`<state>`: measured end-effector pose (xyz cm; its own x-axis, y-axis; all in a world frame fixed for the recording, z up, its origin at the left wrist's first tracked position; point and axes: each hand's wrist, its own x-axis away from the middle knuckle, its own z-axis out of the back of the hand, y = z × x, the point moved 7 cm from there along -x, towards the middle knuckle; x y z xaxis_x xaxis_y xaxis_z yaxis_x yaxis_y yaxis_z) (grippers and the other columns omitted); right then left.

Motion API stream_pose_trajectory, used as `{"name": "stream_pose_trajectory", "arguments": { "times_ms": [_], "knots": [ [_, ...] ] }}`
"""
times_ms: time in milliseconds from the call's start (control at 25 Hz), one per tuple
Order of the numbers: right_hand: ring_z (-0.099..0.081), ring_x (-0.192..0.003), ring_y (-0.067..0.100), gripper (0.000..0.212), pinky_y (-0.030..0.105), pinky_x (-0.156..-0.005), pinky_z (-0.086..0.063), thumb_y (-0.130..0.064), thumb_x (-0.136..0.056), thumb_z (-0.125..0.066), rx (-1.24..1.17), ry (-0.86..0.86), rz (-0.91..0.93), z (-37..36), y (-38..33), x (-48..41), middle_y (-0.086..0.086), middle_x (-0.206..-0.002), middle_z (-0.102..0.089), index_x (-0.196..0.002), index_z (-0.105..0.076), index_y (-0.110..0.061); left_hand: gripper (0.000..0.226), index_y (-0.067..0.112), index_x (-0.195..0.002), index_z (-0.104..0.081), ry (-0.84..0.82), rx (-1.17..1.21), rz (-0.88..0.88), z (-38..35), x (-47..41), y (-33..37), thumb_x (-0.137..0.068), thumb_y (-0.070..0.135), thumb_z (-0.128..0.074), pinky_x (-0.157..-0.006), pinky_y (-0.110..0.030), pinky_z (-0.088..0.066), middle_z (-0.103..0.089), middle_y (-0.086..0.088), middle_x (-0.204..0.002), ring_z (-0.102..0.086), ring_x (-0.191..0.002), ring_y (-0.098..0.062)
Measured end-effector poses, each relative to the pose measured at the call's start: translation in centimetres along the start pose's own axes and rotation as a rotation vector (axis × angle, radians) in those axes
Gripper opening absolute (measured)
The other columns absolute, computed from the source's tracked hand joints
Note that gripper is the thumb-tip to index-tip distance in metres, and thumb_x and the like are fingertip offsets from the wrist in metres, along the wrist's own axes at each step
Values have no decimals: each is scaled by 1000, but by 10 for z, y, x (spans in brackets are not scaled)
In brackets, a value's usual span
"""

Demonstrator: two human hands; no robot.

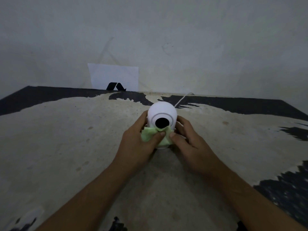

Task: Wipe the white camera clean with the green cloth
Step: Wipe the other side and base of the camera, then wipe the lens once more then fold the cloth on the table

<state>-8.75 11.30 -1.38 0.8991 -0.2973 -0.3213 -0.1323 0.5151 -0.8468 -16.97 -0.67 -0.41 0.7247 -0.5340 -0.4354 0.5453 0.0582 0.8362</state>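
White camera (162, 112) is stood upright mid-desk, dark lens (161, 123) aimed back at the viewer. Its base is mostly hidden behind the hands and cloth; only a thin white sliver is seen below them. Green cloth (150, 134) is bunched against the lower front of the body, one corner touching the bottom edge of the lens. Much of the cloth is covered by fingers, so its full extent can't be made out.

Left hand (139, 144) is closed on the cloth, thumb pressed on top of it, fingers wrapped round the camera's left side. Right hand (188, 139) is cupped against the camera's right side, thumb tip laid on the cloth edge; whether the cloth is actually pinched by it can't be told. Fingertips of both hands are lost behind the body.

A white cable (181, 100) is run from behind the camera toward the wall; its connection is hidden. Desk (66, 139) surface is worn, pale patches over black, cut off at frame edges. A white sheet (115, 75) with a black logo is leaned on the wall at the back, its lower edge hidden by the desk edge. Lighting is dim, fine detail is poor.
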Motion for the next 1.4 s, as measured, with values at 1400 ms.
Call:
{"name": "stream_pose_trajectory", "arguments": {
  "times_ms": [1400],
  "knots": [
    [-58, -78, 8, 19, 21, -63, -50, -3, -82, -67, 409, 535, 366, 33, -49, 18, 4, -90, -64, -100, -65, -7, 53, 52, -136, -26, -204, 32, 3, -1, -1, -13, -86, 49, -46, -91, -20, -47, -50, 19, -133, -48, -116, 3]
  ]
}}
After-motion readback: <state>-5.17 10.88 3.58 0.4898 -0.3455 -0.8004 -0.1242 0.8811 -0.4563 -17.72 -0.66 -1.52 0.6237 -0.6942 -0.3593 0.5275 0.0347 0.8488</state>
